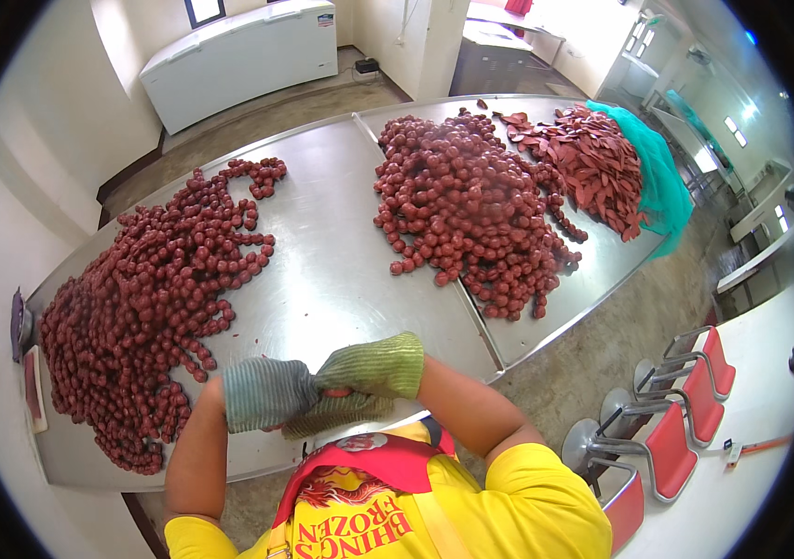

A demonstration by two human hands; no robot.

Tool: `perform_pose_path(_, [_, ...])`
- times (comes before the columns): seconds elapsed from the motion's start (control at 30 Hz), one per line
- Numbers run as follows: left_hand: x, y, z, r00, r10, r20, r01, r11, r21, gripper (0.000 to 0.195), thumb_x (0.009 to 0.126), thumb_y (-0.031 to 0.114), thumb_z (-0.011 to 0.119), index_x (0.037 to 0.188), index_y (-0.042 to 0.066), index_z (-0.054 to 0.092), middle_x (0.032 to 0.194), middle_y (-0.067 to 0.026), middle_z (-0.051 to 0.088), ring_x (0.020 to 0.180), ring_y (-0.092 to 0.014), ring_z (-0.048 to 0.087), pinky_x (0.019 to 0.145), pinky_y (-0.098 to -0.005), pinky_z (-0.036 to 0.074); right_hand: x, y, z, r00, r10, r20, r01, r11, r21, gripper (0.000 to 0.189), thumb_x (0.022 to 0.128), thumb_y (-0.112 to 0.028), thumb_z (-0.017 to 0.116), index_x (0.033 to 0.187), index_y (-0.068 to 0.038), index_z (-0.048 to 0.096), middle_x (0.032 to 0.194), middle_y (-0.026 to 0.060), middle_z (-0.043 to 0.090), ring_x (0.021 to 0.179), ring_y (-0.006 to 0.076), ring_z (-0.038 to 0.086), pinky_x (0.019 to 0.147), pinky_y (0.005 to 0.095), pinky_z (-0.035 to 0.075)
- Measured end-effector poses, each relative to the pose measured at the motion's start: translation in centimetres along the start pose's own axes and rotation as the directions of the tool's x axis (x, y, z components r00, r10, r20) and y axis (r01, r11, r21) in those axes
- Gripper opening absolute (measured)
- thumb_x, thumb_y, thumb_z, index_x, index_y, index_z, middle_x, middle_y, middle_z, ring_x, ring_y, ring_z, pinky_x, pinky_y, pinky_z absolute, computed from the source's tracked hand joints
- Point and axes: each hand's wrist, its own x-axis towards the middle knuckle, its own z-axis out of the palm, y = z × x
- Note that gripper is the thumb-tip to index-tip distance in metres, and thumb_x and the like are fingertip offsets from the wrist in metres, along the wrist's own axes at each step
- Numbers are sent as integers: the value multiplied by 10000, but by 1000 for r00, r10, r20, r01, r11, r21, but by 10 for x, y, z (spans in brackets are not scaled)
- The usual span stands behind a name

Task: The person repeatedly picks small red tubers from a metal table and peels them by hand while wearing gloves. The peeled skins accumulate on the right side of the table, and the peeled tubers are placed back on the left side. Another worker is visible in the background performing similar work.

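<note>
My left hand (267,395), in a grey striped knit glove, meets my right hand (372,367), in a green striped one, at the near edge of the steel table (320,237). A small red piece (337,393), apparently sausage, shows between the gloves under my right hand. Most of my fingers are hidden. Dark green striped knit fabric (344,416) hangs just below; whether it belongs to a glove is unclear. To the left spreads a large heap of round red sausage links (152,293) in strings. A second heap of linked sausages (466,202) lies beyond, to the right.
Flat red pieces (599,164) are piled at the table's far right, beside teal netting (662,182). A white chest freezer (243,63) stands along the wall. Red-seated metal chairs (673,454) are to my right. A dark bowl-like object (22,325) sits at the left edge.
</note>
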Motion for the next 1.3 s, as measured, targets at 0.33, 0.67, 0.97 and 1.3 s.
perform_pose_path(0.33, [54, 50, 38, 862, -482, 154, -316, -750, -580, 502, 1165, 271, 676, 1591, 9, 632, 1473, -124, 748, 1288, -282, 760, 1138, -454, 649, -22, -19, 17, 766, -194, -613, 37, 965, -260, 315, 973, -364, 789, 1174, -131, 721, 1173, 164, 771, 1156, 453, 746, 932, 554, 586])
perform_pose_path(0.67, [140, 36, 35, 553, -711, -434, -764, -226, -605, 595, 1168, 190, 677, 1712, 51, 479, 1632, -112, 642, 1480, -244, 644, 1306, -436, 507, 10, -37, 0, 265, -73, -962, -150, 982, -116, 197, 1116, -187, 594, 1159, -44, 722, 1116, 155, 756, 1048, 340, 767, 975, 466, 617])
perform_pose_path(0.97, [122, 13, 8, 312, -569, -761, -41, 792, -609, 387, 1030, 250, 802, 1378, 100, 721, 1303, -65, 771, 1214, -304, 728, 1071, -481, 569, -10, -67, -39, 459, 126, -880, 16, 988, 150, 422, 1061, -249, 794, 1389, 9, 734, 1312, 242, 775, 1204, 441, 754, 1100, 520, 594])
perform_pose_path(1.3, [146, -1, 35, -34, -866, -499, -898, 246, -365, 484, 1119, 213, 759, 1550, 24, 649, 1515, -172, 738, 1334, -347, 749, 1160, -511, 612, 37, -58, -49, 609, 531, -589, 715, -47, 698, 468, 1245, -363, 535, 1525, -13, 669, 1459, 159, 772, 1284, 282, 775, 1126, 480, 667])
